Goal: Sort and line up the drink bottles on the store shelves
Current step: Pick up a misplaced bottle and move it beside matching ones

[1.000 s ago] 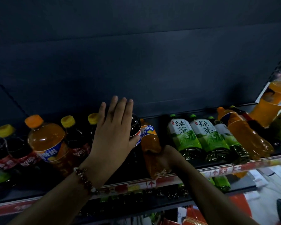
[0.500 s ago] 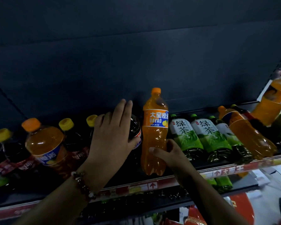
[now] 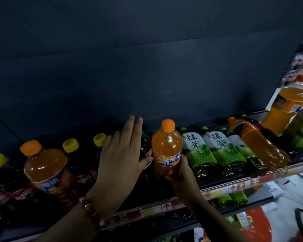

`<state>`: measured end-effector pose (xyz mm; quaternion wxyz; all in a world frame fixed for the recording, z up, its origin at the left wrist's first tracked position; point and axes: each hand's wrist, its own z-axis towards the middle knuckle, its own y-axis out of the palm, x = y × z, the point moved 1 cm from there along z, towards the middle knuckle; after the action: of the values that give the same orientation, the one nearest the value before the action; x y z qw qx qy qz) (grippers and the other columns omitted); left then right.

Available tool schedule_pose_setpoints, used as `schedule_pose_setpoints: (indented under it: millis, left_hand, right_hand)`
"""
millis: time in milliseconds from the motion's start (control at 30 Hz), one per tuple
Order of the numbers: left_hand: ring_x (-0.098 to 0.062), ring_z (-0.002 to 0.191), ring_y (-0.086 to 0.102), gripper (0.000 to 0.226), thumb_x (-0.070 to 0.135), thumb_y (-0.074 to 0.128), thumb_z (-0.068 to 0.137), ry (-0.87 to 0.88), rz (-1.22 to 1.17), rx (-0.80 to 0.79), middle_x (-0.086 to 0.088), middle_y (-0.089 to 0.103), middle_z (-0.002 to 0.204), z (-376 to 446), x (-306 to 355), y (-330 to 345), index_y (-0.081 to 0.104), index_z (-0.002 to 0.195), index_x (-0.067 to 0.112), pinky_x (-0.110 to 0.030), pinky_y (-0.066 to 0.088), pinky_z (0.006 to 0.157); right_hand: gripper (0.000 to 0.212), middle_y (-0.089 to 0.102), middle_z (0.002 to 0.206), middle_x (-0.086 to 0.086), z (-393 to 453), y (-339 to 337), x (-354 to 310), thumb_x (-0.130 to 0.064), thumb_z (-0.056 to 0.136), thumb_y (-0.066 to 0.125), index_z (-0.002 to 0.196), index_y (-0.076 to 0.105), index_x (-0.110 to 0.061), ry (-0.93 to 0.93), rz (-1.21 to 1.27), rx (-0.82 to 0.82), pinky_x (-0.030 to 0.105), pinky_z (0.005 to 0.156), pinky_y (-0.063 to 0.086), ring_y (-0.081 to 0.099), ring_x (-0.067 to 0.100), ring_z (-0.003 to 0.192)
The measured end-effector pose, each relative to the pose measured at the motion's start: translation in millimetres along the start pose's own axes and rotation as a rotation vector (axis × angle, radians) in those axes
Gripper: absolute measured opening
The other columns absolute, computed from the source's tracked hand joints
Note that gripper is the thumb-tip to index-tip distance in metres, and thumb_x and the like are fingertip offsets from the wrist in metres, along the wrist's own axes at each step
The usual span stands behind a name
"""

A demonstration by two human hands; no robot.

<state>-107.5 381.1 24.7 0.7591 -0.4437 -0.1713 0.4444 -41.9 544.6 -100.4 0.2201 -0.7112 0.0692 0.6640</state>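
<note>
The orange soda bottle (image 3: 166,151) now stands upright, just left of the green tea bottles (image 3: 210,152). The right hand (image 3: 179,173) grips its lower body; the left hand (image 3: 121,154) lies flat on the dark cola bottle (image 3: 145,145). The bottle seems full and heavy, with smooth plastic, so a hold at the label suits it.

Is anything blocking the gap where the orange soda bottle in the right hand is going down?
Nothing visible does. The right hand grips the orange soda bottle upright between the dark cola bottle, which the left hand rests flat against, and the green tea bottles. The shelf under it is hidden.
</note>
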Motion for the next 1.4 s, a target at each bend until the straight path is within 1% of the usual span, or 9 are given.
schedule_pose_setpoints:
  millis: [167,333,567,667,833,933,1100,1233,1400]
  left_hand:
    - [-0.029,0.099,0.064,0.112,0.056,0.085,0.057,0.001,-0.029,-0.019,-0.017,0.049,0.144,0,1,1,0.039,0.145,0.005,-0.043,0.053,0.081]
    - [-0.028,0.098,0.061,0.110,0.055,0.085,0.060,0.044,-0.072,-0.030,-0.018,0.048,0.144,-2,-4,-2,0.041,0.145,0.003,-0.041,0.049,0.079]
    - [-0.030,0.095,0.060,0.117,0.055,0.087,0.057,0.101,-0.112,-0.070,-0.021,0.052,0.139,0,-9,-4,0.036,0.146,-0.001,-0.042,0.045,0.079]
    - [-0.029,0.100,0.059,0.116,0.057,0.085,0.060,0.098,-0.130,-0.099,-0.020,0.048,0.143,0,-9,-9,0.034,0.148,0.001,-0.042,0.045,0.084]
    - [-0.034,0.133,0.041,0.105,0.054,0.068,0.082,0.103,-0.225,-0.070,-0.021,0.013,0.161,-14,-13,-16,0.009,0.156,0.009,-0.046,0.034,0.106]
    - [-0.038,0.142,0.031,0.106,0.050,0.074,0.076,0.118,-0.310,-0.062,-0.021,0.017,0.160,-26,-16,-18,0.015,0.156,0.013,-0.051,0.032,0.111]
    - [-0.034,0.137,0.042,0.095,0.047,0.078,0.070,0.221,-0.448,-0.036,-0.015,0.039,0.152,-55,-12,-12,0.036,0.149,0.017,-0.048,0.037,0.106]
    - [-0.021,0.150,-0.010,0.082,0.050,0.044,0.096,0.207,-0.508,-0.167,-0.001,-0.009,0.164,-74,-10,0,-0.013,0.154,0.033,-0.040,0.000,0.115]
    - [-0.024,0.136,0.030,0.081,0.048,0.059,0.081,0.201,-0.502,-0.171,-0.006,0.036,0.152,-82,2,12,0.028,0.152,0.025,-0.043,0.040,0.101]
  right_hand:
    - [0.077,0.058,0.129,-0.012,7,4,-1,-0.006,0.078,0.077,0.135,0.034,-0.036,0.007,0.014,-0.026,0.028,0.091,0.054,0.060,0.001,0.114]
    - [0.076,0.065,0.120,-0.008,1,8,-14,-0.044,0.055,0.081,0.121,0.045,-0.039,0.055,-0.052,0.034,0.041,0.092,0.056,0.065,0.009,0.108]
    - [0.072,0.067,0.111,-0.014,9,17,-13,-0.038,0.045,0.083,0.111,0.056,-0.041,0.094,-0.393,0.155,0.037,0.081,0.058,0.065,0.003,0.096]
    - [0.070,0.067,0.109,-0.015,0,24,-33,-0.028,0.055,0.089,0.111,0.050,-0.042,0.088,-0.405,0.149,0.031,0.085,0.055,0.065,0.005,0.100]
    - [0.051,0.063,0.124,0.012,-13,23,-63,-0.025,0.083,0.066,0.129,0.053,-0.010,0.103,-0.327,0.130,0.038,0.097,0.050,0.062,0.023,0.109]
    - [0.041,0.063,0.120,-0.002,-21,9,-63,-0.026,0.083,0.068,0.122,0.057,-0.026,0.076,-0.650,0.132,0.041,0.092,0.053,0.063,0.016,0.104]
    - [0.071,0.026,0.158,-0.003,-35,-11,-52,-0.030,0.092,0.062,0.152,0.025,-0.031,0.059,-1.103,0.111,0.041,0.113,0.037,0.034,0.027,0.142]
    - [0.081,-0.012,0.164,0.004,-42,-23,-41,-0.041,0.099,0.048,0.156,-0.008,-0.029,0.167,-1.212,0.005,0.043,0.121,0.009,-0.004,0.033,0.151]
    - [0.077,0.005,0.165,0.002,-41,-34,-32,-0.039,0.099,0.047,0.157,0.000,-0.023,0.068,-1.223,0.028,0.039,0.121,0.013,0.006,0.031,0.151]
